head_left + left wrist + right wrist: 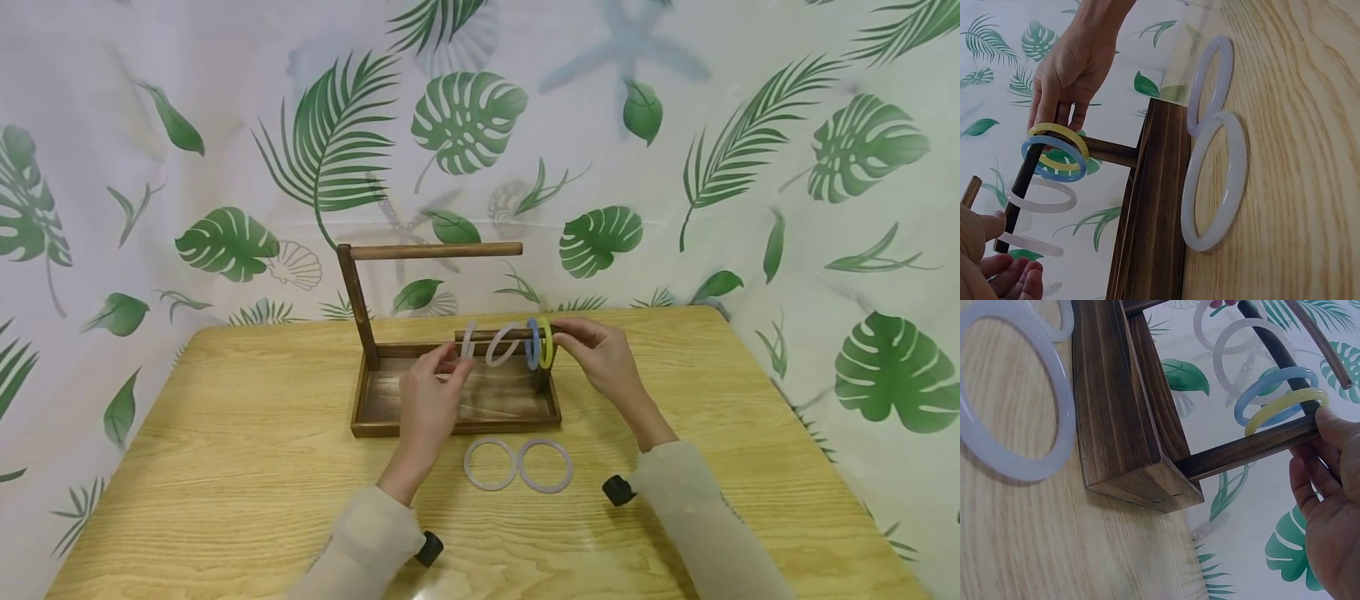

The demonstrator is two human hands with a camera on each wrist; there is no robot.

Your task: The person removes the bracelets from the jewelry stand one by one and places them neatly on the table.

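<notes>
A dark wooden bangle stand (457,427) with a tray base and two horizontal bars stands on the table. My left hand (429,396) is at the free end of the lower bar, its thumb and fingers pinching a pale bangle (1035,245) that encircles the bar. A second translucent pale bangle (502,345) hangs tilted further along. Beyond it, a blue bangle (532,344) and a yellow bangle (546,343) sit close together by the post. With thumb and fingers, my right hand (609,360) grips the corner where lower bar meets post (1254,447).
Two pale lilac bangles, one left (490,464) and one right (545,466), lie flat on the wood-grain table (247,467) in front of the stand. The taller upper bar (438,251) carries no bangle. A leaf-patterned backdrop (480,192) rises behind the table.
</notes>
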